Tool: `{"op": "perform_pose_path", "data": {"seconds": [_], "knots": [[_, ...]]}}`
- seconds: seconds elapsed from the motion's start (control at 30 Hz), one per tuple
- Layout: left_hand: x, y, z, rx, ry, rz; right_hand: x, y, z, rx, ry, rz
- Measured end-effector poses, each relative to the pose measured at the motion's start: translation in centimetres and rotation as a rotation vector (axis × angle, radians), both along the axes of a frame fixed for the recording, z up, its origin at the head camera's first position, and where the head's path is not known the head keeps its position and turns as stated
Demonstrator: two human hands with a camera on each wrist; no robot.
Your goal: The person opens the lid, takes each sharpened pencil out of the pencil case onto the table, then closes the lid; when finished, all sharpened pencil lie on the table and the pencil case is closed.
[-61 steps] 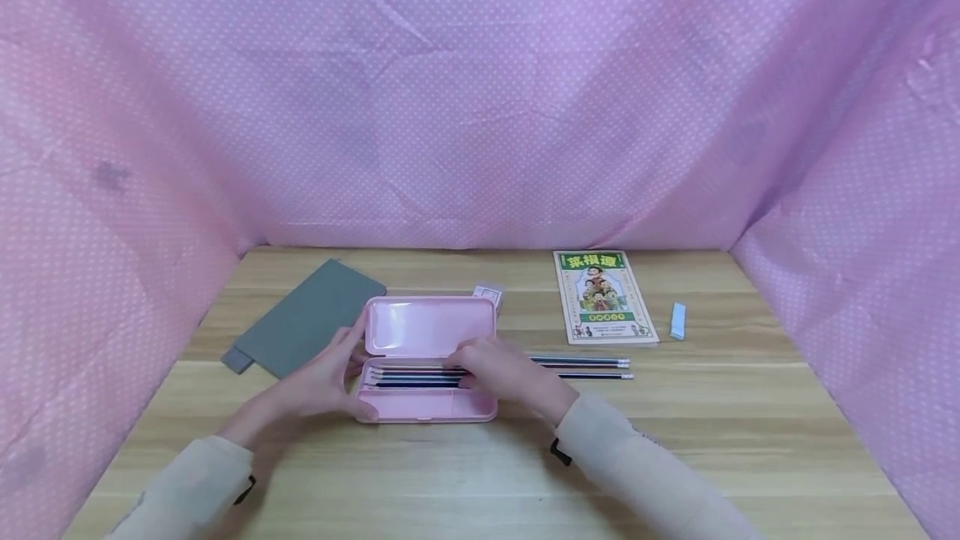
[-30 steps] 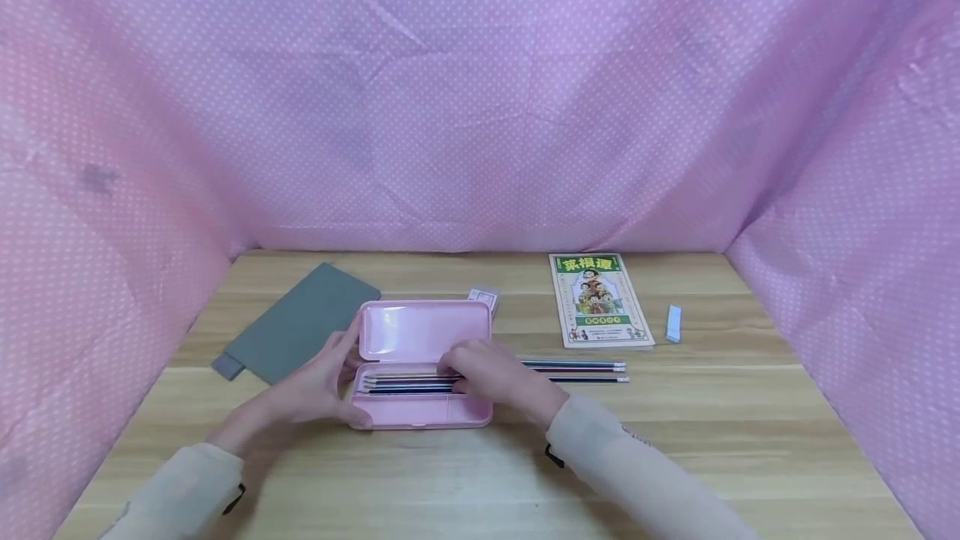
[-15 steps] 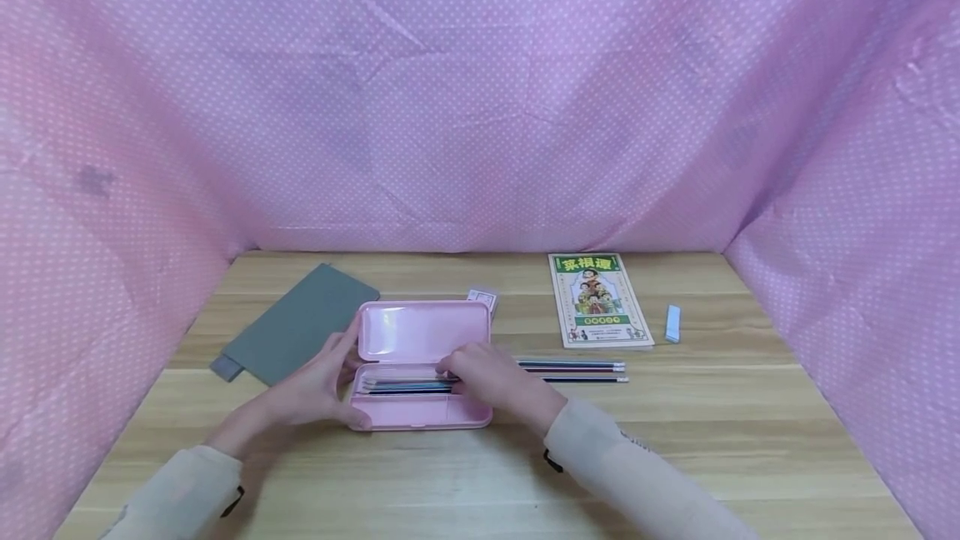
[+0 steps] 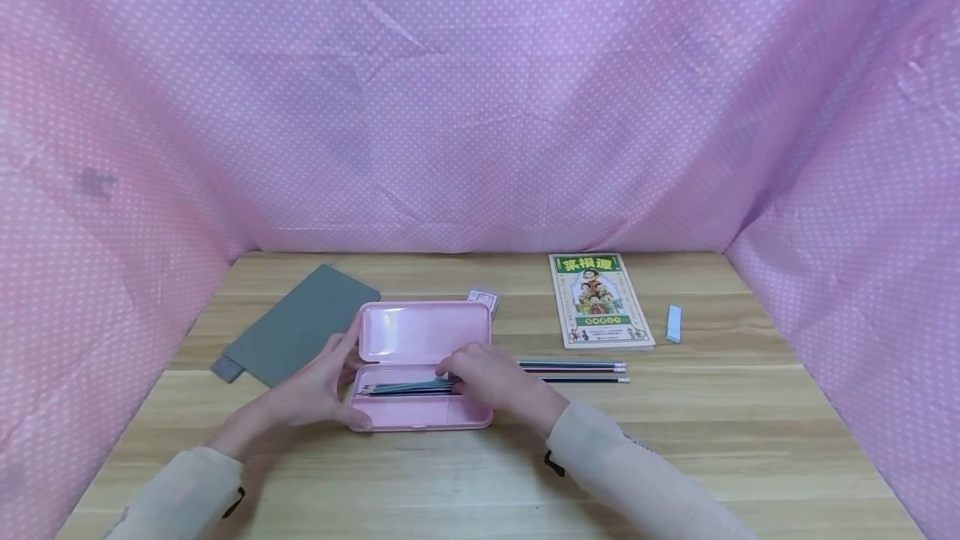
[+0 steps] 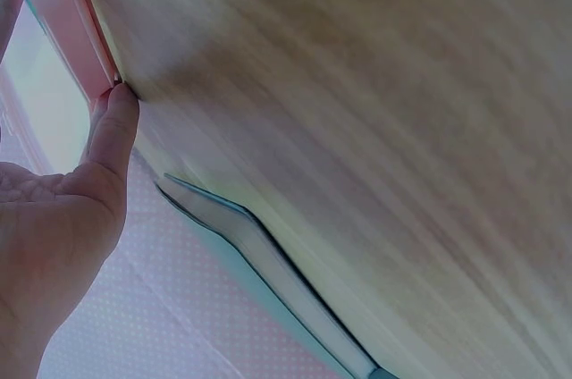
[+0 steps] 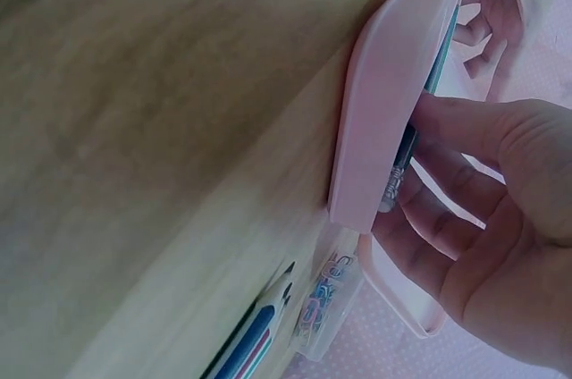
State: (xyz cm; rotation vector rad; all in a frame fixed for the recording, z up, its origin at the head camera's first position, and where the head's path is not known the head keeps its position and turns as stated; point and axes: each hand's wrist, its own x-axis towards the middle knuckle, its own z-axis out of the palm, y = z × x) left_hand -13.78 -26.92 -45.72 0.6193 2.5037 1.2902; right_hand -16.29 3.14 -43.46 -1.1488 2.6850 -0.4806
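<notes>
A pink pencil case (image 4: 423,361) lies open near the middle of the wooden worktop (image 4: 675,440), its lid (image 4: 423,332) tilted up at the far side and its tray towards the person. The left hand (image 4: 315,394) steadies the case at its left end: the thumb lies along the front corner of the tray and the fingers (image 4: 347,340) reach up to the left edge of the lid, so the hand grips the case. The right hand (image 4: 495,377) rests over the right part of the tray with its fingers curled onto a bundle of pencils (image 4: 408,388) that lies lengthwise inside; in the right wrist view the fingers (image 6: 456,124) press the pencils' eraser ends (image 6: 393,187) against the tray's wall. Just to the right of the case, three more pencils (image 4: 581,372) lie side by side on the worktop, eraser ends pointing right. A grey notebook (image 4: 300,323) lies slantwise to the left of the case, and a small box of paper clips (image 4: 483,300) sits just behind the lid's right corner. Further right lie a green-covered booklet (image 4: 598,300) and, beyond it, a small pale blue eraser (image 4: 673,323). Pink dotted cloth (image 4: 480,107) walls the worktop on three sides.
</notes>
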Motion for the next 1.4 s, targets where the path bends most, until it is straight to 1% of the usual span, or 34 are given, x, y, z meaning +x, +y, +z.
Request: {"op": "perform_pose_path", "data": {"seconds": [0.17, 0.3, 0.5, 0.67, 0.8, 1.0, 1.13, 1.23, 1.4], "knots": [[0.0, -0.1, 0.0, 0.015, 0.000, -0.004, 0.0, 0.0, 0.1, -0.001, 0.017, -0.007], [0.0, -0.2, 0.1, 0.008, 0.011, -0.005, 0.0, 0.0, 0.1, -0.009, 0.024, -0.006], [0.1, -0.3, 0.2, -0.003, 0.007, 0.004, 0.0, 0.0, 0.4, -0.029, 0.016, -0.009], [0.2, -0.3, 0.4, 0.008, 0.003, 0.003, 0.1, 0.3, 0.7, -0.045, 0.011, -0.021], [0.2, -0.1, 0.3, 0.028, -0.002, 0.001, 0.2, 0.7, 0.9, -0.038, 0.029, -0.037], [0.1, 0.0, 0.0, 0.028, 0.000, -0.005, 0.2, 1.6, 0.6, -0.041, 0.039, -0.075], [0.1, 0.0, -0.1, 0.020, -0.002, -0.008, 0.1, 2.3, 0.2, -0.034, 0.055, -0.072], [0.1, -0.1, -0.1, 0.018, -0.002, -0.012, 0.2, 3.0, 0.3, -0.059, 0.045, -0.064], [0.2, -0.1, 0.0, 0.025, -0.007, -0.012, 0.3, 4.8, 1.1, -0.133, 0.015, -0.039]]}}
